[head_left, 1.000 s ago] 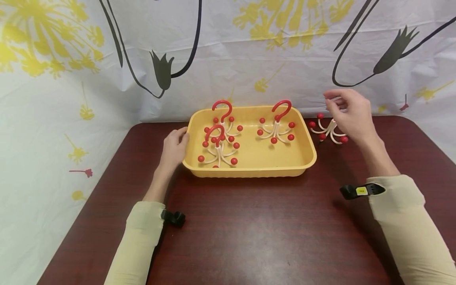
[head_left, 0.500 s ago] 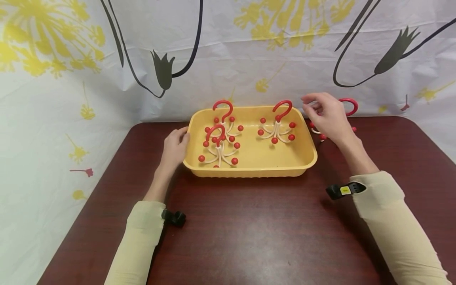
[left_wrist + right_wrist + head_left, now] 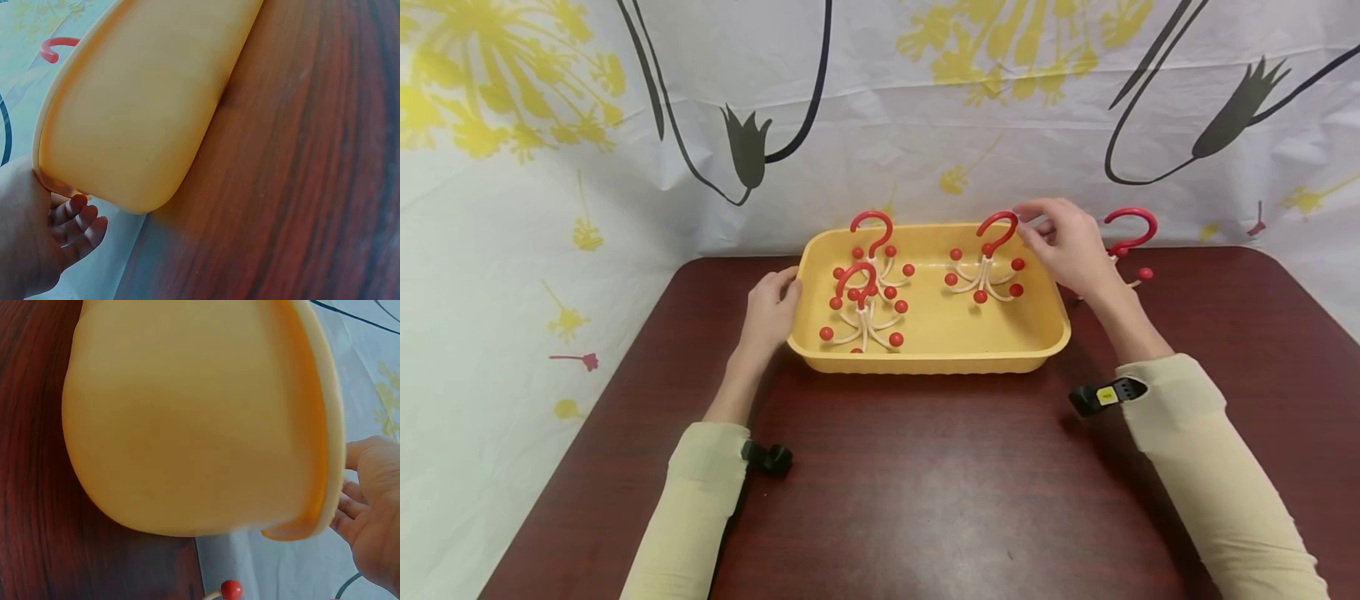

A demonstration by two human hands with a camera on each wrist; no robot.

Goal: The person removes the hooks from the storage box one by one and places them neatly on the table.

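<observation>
Opposite your left hand [image 3: 771, 306] gripping the tray [image 3: 928, 364], your right hand [image 3: 1066, 244] has reached a red hook [image 3: 1002, 240], now graspable, pinch unclear.

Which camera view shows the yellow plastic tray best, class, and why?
The head view: it shows the yellow plastic tray nearly whole, with most of its inside visible. The left and right wrist views each show only part of its outer wall, cut off at the picture's top.
</observation>
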